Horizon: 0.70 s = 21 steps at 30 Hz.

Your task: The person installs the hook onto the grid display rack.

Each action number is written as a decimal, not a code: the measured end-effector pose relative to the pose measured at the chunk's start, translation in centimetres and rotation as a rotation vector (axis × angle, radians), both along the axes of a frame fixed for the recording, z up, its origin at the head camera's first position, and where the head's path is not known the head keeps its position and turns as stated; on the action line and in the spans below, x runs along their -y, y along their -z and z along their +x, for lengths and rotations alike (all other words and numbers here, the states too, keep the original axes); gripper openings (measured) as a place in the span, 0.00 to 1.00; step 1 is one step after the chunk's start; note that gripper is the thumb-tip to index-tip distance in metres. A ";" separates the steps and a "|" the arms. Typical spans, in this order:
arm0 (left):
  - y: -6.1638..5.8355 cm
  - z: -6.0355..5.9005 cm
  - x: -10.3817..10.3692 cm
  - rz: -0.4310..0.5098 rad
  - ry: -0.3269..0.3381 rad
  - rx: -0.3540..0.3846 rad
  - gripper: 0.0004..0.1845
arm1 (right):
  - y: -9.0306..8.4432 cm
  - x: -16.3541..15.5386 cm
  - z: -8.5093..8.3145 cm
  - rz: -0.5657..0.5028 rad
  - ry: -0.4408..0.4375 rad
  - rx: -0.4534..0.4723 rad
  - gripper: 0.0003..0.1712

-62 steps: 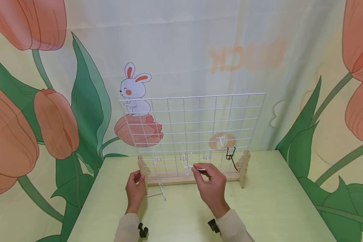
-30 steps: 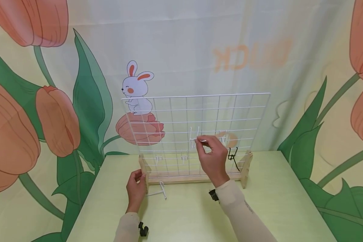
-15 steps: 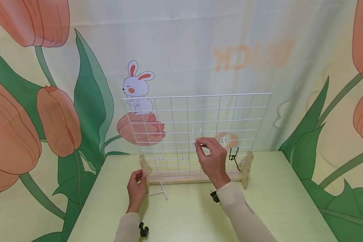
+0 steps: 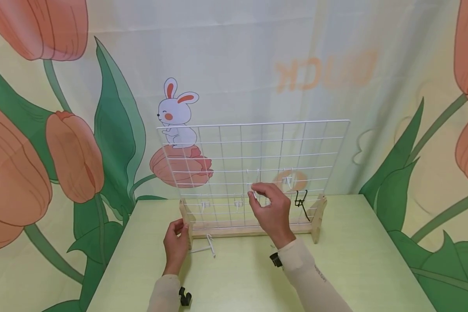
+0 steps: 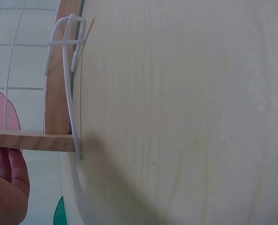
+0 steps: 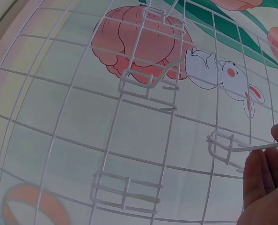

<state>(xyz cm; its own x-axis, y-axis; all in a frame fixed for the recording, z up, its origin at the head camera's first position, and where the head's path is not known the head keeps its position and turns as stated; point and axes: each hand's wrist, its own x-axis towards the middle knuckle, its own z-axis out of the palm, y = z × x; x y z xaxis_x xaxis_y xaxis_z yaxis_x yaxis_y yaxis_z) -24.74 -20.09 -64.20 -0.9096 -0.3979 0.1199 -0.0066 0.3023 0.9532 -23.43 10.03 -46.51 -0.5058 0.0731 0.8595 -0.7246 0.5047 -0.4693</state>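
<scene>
Item: small white wire hook (image 4: 253, 184), centre of frame, prong pinched in our right hand (image 4: 271, 208); it sits against the upright white wire grid panel (image 4: 296, 143), long axis toward us. Left hand (image 4: 176, 242) grips the wooden stand (image 4: 185, 219), lower left.

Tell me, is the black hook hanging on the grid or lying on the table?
Hanging: the black hook sits on the white grid.

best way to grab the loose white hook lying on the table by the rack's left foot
Pinch the white hook by its long straight stem, coming down from above. It lies flat on the table in front of the wooden foot, so only the top side is free; the left hand rests nearest.
</scene>
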 end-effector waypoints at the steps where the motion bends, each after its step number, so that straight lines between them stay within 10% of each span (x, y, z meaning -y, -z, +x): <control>1: 0.0 0.0 0.0 -0.002 -0.001 -0.002 0.15 | 0.1 0.0 0.0 -0.003 -0.002 -0.001 0.10; 21: -0.2 0.1 0.0 0.021 -0.009 -0.011 0.14 | 1.8 0.0 1.9 -0.069 -0.021 0.082 0.15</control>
